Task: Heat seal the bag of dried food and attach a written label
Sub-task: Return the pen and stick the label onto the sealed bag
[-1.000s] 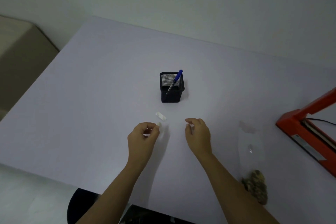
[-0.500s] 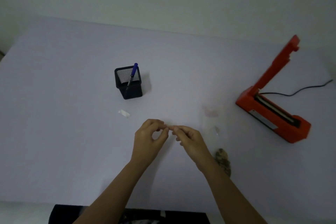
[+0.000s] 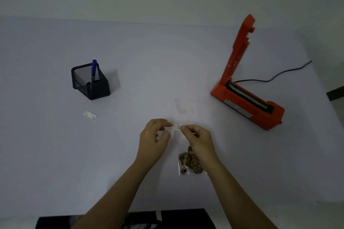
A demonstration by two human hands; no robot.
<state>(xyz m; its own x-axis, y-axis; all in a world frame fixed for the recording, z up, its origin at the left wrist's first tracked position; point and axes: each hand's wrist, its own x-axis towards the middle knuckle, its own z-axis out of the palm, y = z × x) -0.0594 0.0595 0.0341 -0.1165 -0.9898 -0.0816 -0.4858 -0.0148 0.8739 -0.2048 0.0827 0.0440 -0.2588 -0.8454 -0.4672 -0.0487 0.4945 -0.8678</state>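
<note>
— Label position?
— Written label (image 3: 176, 127) held just above the clear bag (image 3: 188, 163), which lies flat on the worktop (image 3: 130, 57). Left hand (image 3: 154, 139) and right hand (image 3: 199, 139) each pinch one end.
— Step?
— Attaching, I judge. Next: lower it square and press it flat. Heat sealer (image 3: 247, 98) is well apart.

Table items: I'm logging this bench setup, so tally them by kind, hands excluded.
heat sealer: 1
mesh pen holder: 1
blue pen: 1
bag of dried food: 1
label strip: 1
loose paper scrap: 1
Total: 6
</note>
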